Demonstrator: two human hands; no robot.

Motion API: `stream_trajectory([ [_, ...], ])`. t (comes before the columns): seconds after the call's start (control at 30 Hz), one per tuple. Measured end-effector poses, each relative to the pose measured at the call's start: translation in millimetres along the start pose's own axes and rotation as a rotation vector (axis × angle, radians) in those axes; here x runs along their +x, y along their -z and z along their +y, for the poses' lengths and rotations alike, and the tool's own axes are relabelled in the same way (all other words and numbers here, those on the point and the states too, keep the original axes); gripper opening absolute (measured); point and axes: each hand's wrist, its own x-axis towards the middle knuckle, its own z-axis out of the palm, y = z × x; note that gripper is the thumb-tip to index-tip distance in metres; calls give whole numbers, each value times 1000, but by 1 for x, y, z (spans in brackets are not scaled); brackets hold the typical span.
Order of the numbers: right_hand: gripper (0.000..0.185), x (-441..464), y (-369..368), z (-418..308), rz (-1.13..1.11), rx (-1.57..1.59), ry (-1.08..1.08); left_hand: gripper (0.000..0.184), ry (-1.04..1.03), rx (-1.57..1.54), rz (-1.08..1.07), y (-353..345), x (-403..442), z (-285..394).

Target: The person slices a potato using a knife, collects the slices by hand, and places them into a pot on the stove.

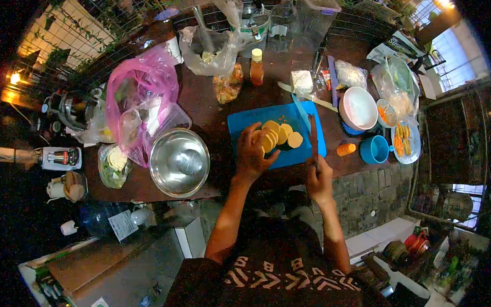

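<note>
A blue cutting board (244, 121) lies near the table's front edge. Round yellow-orange slices (295, 140), which look like sweet potato, rest on it in an overlapping row. My left hand (251, 158) curves over the left end of this row, its fingers on the slices and its thumb pointing right. In my right hand (319, 178) is the handle of a knife (313, 135). Its dark blade points away from me over the board's right side, apart from the slices. A light blue strip (301, 109) lies across the board's upper right; I cannot tell what it is.
Left of the board stands a steel bowl (179, 162), with a pink plastic bag (140, 76) behind. To the right are a white bowl (359, 108), a blue bowl (374, 149), an orange bottle (346, 149) and a plate of cut vegetables (406, 142). A sauce bottle (256, 69) stands at the back.
</note>
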Motion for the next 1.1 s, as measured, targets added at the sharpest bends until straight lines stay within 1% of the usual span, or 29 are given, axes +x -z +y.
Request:
stream_trajectory([
  [0.03,10,1,4,-4,4,-2,-2,72,-59,42,12,2,3,3],
  [0.07,7,3,9,-7,-55,-79,-94,73,-119,84,24,5,7,6],
  [0.1,12,2,12,-8,-113,-156,-188,73,-123,82,20,5,8,7],
  [0.13,12,1,14,-7,-109,-156,-191,75,-139,123,7,5,11,9],
  [0.2,6,0,16,-6,-144,-222,-183,77,-162,163,-7,3,14,7],
  [0.27,9,-2,22,-7,-162,-254,-202,79,-154,107,-72,1,14,2],
  [0.33,12,-4,24,-8,-181,-287,-221,79,-126,100,-73,7,17,11],
  [0.4,16,-3,20,-6,15,-291,-94,80,-96,95,-75,6,21,11],
  [0.43,16,-3,20,3,16,-291,-96,76,-147,121,-95,1,27,4],
  [0.47,19,-2,20,17,26,-370,-45,73,-198,147,-113,-4,28,-2],
  [0.5,24,3,20,19,37,-448,9,73,-201,149,-113,-5,27,-4],
  [0.57,27,13,19,21,36,-477,2,63,-163,197,-122,-7,28,-9],
  [0.6,31,18,19,19,30,-509,-8,63,-168,200,-118,-7,28,-10],
  [0.67,33,23,16,26,34,-526,13,55,-273,165,-58,-5,26,-12],
  [0.8,38,30,11,35,25,-605,23,53,-252,107,-44,2,27,-12],
  [0.87,40,29,11,29,28,-651,30,51,-249,43,54,3,26,-17],
  [0.93,41,32,11,17,32,-698,38,51,-237,29,85,6,25,-21],
  [1.0,45,35,9,8,69,-728,117,51,-218,17,116,9,24,-20],
  [1.03,45,36,7,6,65,-727,121,51,-190,15,114,13,24,-18],
  [1.1,49,39,1,2,-13,-661,180,51,-154,16,117,15,23,-18],
])
